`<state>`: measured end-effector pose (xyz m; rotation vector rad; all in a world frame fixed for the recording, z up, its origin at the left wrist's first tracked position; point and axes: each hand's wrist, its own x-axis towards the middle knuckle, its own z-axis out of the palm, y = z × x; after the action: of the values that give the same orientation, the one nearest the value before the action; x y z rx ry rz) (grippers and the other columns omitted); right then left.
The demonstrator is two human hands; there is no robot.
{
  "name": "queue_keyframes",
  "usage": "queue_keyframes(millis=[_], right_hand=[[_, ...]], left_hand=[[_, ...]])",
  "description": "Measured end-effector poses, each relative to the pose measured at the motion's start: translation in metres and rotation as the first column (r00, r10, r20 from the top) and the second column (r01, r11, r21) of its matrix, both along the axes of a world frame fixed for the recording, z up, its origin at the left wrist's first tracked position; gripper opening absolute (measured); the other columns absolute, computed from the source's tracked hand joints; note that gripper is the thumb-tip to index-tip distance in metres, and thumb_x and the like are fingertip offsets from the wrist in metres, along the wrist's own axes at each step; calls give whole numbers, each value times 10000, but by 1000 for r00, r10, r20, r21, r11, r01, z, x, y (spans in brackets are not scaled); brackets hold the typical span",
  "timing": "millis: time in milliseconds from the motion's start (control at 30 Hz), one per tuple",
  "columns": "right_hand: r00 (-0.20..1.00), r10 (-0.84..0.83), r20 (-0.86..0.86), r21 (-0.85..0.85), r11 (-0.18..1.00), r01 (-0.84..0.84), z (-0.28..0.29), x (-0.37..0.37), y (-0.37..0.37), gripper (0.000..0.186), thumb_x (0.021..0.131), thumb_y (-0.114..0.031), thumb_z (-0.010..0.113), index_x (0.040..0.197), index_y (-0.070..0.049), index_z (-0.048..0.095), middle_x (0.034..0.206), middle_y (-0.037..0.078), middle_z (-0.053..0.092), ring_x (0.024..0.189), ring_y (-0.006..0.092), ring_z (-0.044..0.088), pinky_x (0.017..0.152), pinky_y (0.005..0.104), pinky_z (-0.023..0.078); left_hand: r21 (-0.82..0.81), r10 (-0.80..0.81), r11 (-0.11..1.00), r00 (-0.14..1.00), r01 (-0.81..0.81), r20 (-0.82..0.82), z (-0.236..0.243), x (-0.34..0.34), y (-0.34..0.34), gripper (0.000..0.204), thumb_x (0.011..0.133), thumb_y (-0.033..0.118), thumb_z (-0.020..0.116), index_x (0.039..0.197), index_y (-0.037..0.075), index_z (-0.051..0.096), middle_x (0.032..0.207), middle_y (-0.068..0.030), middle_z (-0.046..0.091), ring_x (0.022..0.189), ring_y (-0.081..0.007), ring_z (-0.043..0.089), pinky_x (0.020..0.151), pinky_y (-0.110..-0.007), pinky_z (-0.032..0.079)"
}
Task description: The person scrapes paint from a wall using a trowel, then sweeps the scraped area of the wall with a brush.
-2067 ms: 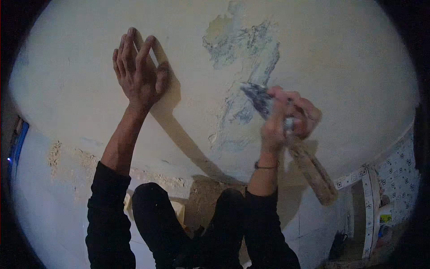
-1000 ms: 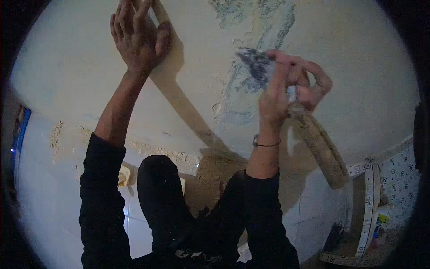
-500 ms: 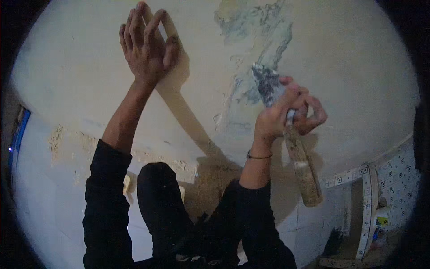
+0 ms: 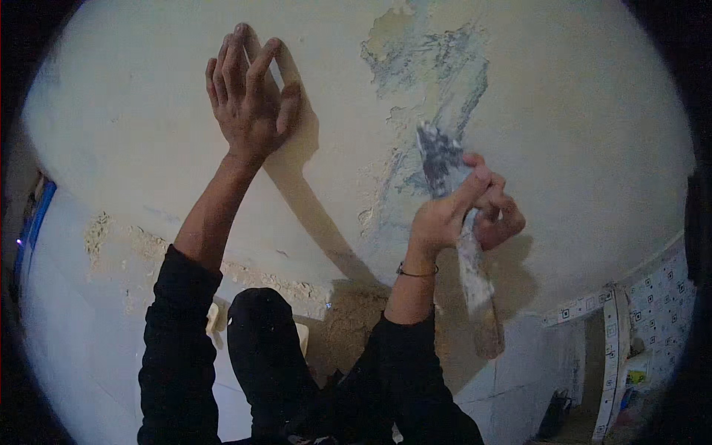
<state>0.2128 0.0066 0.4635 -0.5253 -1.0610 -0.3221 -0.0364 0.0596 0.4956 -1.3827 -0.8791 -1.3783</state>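
Over the last half second you have swung the scraper (image 4: 480,285) so its handle points more nearly straight back toward you; the blade (image 4: 442,159) lies over the near part of the flaked patch (image 4: 449,70) on the wall (image 4: 593,148). That probably alters the angle at which its edge meets the surface. The grip of your right hand (image 4: 446,219) is curled around the scraper's neck, fingers bent. Your left hand (image 4: 254,111) has stayed against the wall, fingers slightly spread, holding nothing.
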Motion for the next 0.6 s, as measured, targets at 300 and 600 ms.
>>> queue_keyframes(millis=[300,600], right_hand=[[948,-219,229,-95,965,246,21,-20,-12,215,938,14,458,758,15,342,709,104,473,644,167,518,670,360,541],[981,-157,117,-39,986,163,13,-10,6,121,974,-44,398,881,29,422,836,128,522,730,190,528,709,303,487]], left_hand=[[12,-14,1000,999,13,42,2,3,9,541,799,378,559,1309,221,466,1426,-136,347,1314,-308,331,1077,-494,202],[20,-32,999,998,31,50,-1,5,14,538,804,393,564,1305,222,471,1439,-135,331,1320,-304,327,1083,-496,200]])
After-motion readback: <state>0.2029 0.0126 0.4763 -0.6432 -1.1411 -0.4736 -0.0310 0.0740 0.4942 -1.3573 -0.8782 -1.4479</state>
